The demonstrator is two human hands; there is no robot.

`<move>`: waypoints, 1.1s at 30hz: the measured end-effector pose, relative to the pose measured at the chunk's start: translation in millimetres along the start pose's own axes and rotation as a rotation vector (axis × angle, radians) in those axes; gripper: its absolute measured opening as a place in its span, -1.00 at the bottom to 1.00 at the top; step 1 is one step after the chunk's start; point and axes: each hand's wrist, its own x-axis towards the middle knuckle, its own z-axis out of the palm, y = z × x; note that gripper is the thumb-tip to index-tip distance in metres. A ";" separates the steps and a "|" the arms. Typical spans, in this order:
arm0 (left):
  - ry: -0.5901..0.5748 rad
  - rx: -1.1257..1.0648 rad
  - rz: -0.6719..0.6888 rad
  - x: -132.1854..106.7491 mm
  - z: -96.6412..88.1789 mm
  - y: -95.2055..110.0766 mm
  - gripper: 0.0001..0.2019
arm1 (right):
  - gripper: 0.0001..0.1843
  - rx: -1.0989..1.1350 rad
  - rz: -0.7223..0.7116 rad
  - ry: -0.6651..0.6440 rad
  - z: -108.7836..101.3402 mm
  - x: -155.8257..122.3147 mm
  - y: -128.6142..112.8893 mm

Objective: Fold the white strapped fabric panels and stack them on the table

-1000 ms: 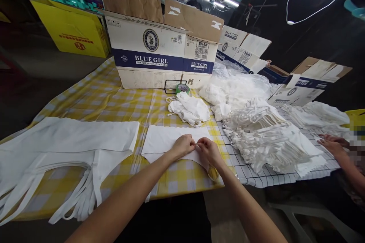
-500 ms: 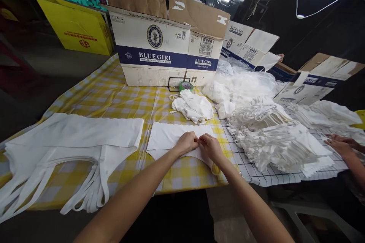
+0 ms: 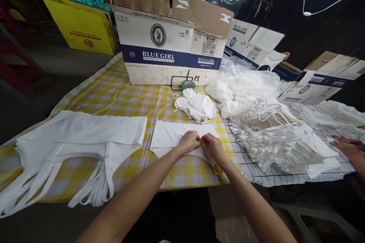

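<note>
A flat white fabric piece (image 3: 170, 136) lies on the yellow checked tablecloth (image 3: 114, 95) in front of me. My left hand (image 3: 189, 140) and my right hand (image 3: 212, 147) rest on its right part, fingertips pinched together and touching each other at the cloth. A white strap of the piece loops under my right wrist. What the fingertips pinch is too small to make out beyond the cloth itself.
A stack of white strapped pieces (image 3: 71, 136) lies at left, a crumpled bundle (image 3: 196, 107) and green tape roll (image 3: 188, 84) behind. Heaps of white pieces (image 3: 273, 136) cover the right. Open Blue Girl cartons (image 3: 168, 45) stand behind. Another person's hand (image 3: 346, 149) works at far right.
My hands stay pinched together on the white piece; the view has shifted slightly, so everything sits a little further right and up. The other person's hand stays on the right-hand heap.
</note>
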 end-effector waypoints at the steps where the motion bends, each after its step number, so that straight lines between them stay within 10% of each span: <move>1: 0.002 -0.004 0.000 -0.5 -0.5 0.3 -0.83 | -0.82 -0.005 -0.001 -0.006 -0.6 -0.1 0.3; 16: -0.132 -0.121 0.085 -10.8 -21.0 4.8 -0.78 | -0.83 0.057 0.154 -0.035 -22.2 -19.0 -7.9; 24: -0.304 -0.344 0.124 -41.0 -77.1 -20.5 -0.57 | -0.56 0.663 0.555 0.017 -36.2 -118.4 -22.7; 33: -0.150 0.143 -0.004 -114.3 -110.8 -62.9 -0.54 | -0.43 0.794 0.886 0.386 19.2 -214.0 -48.3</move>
